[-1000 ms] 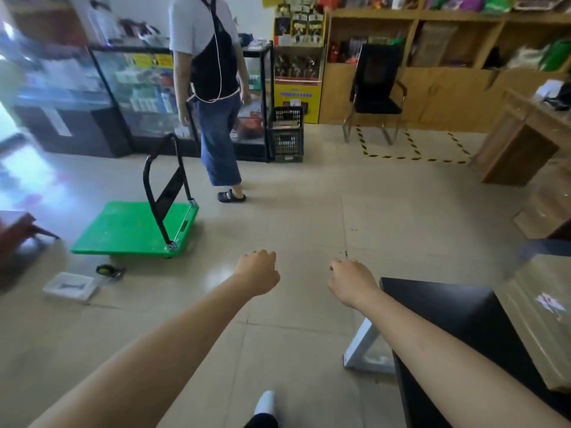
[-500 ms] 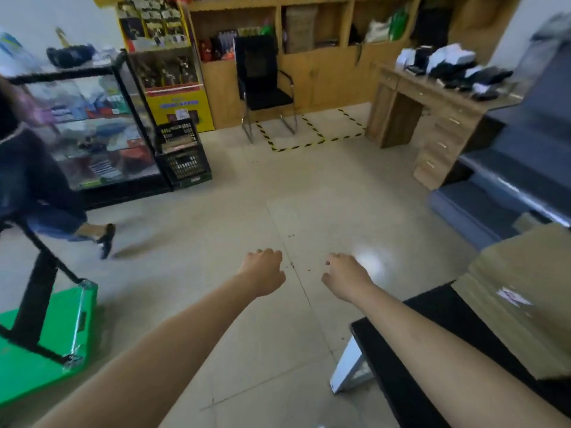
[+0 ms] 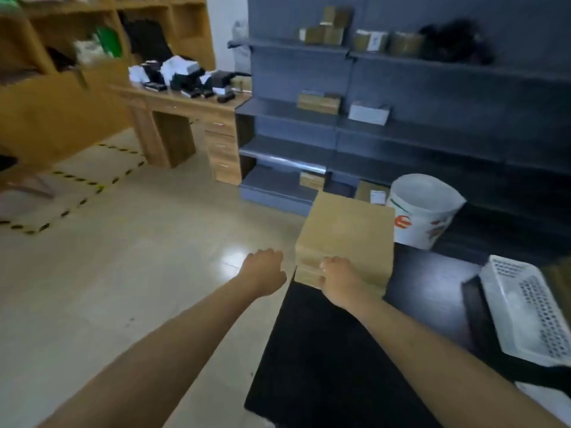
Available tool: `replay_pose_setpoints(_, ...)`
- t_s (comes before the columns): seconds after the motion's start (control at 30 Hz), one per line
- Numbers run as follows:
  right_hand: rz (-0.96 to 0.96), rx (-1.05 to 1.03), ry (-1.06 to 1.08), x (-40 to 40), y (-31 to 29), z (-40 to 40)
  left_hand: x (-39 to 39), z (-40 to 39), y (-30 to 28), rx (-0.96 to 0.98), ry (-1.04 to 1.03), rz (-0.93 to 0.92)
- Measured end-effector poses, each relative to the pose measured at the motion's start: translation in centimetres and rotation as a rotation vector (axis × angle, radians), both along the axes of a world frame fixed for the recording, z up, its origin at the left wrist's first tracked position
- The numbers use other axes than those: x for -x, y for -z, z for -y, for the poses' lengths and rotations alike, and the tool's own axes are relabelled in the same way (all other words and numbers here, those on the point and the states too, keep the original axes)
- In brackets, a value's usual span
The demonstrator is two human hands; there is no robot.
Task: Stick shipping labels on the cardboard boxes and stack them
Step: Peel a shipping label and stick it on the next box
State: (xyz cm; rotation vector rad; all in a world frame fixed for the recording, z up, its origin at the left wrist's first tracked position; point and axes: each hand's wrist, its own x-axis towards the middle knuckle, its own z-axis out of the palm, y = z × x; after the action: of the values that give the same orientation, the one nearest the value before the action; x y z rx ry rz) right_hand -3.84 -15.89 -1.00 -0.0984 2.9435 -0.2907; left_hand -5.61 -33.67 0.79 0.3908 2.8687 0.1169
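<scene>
The black table (image 3: pixel 333 350) fills lower right; the stacked cardboard boxes (image 3: pixel 346 236) sit at its far corner, mid-frame. Right hand (image 3: pixel 338 278) and left hand (image 3: pixel 262 270) arrive, fingers loosely curled, empty. Best grasp both sides squarely.

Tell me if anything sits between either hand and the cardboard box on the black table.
Nothing visible does. The right hand is already at the near edge of the cardboard box on the black table; the left hand hangs just beside it, over bare floor.
</scene>
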Motion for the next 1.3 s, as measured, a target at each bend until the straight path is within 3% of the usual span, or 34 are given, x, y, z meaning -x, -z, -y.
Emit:
replay_pose_setpoints(0.2, 0.014, -0.035, 0.301, -0.8, 0.4, -5.2, 4.5, -5.7, 0.3, -0.005, 0.237, 0.024)
replay_pose_setpoints(0.37, -0.032, 0.034, 0.471, -0.8, 0.5, -6.7, 7.3, -6.7, 0.6, -0.075, 0.280, -0.010)
replay_pose_setpoints(0.63, -0.291, 0.251, 0.815, 2.2, 1.7, -9.9, 11.3, -8.5, 2.8, -0.530, -0.173, -0.035)
replay_pose_setpoints(0.9, -0.108, 0.484, 0.989, 6.7, 5.0, -12.7, 13.6, -9.2, 6.6, -0.682, -0.552, 0.029)
replay_pose_setpoints(1.13, -0.086, 0.453, 0.990, 7.4, 7.7, -12.2, 12.4, -10.1, 9.2, -0.891, -0.668, 0.041)
replay_pose_setpoints(1.3, -0.096, 0.425, 0.997, 7.5, 7.6, -12.1, 12.7, -10.3, 9.4, -0.922, -0.693, 0.032)
